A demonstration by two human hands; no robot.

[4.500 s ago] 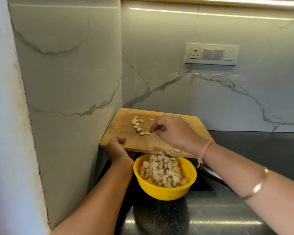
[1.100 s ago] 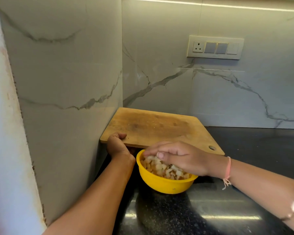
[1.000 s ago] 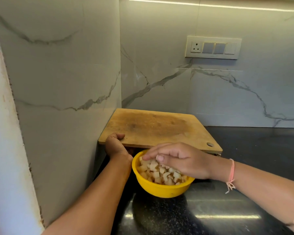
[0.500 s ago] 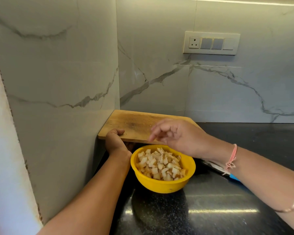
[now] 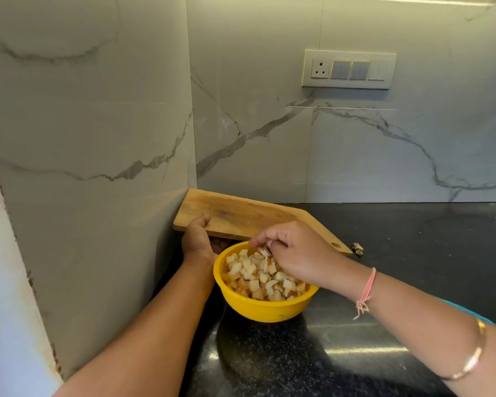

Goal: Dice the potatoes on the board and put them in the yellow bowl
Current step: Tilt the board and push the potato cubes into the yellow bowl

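**Board bare, dice in the bowl**

Head view. Low in the frame, just left of centre, we see the left grip (image 5: 196,239) clamped on the near edge of the board (image 5: 241,216), thumb on top and fingers curled underneath. We judge it holds that edge up so the wood feeds toward the yellow bowl (image 5: 258,309). The bowl sits on the dark desk (image 5: 413,253) just below the board's edge and close against the left wrist. The board's long axis runs from the wall corner at centre-left down toward the right, with its hanging-hole corner pointing lower right. Its top looks bare of pieces.

The diced potatoes (image 5: 252,277) lie heaped in the bowl, close to the rim. The right grip (image 5: 298,250) hovers over the bowl's far side, fingertips (image 5: 258,242) bunched together and aimed left and down at the heap. We cannot tell whether a cube is pinched between them. We take this as dropping in the last pieces, so the task looks all but done.

A small scrap (image 5: 357,249) lies on the desk just beside the board's right corner.
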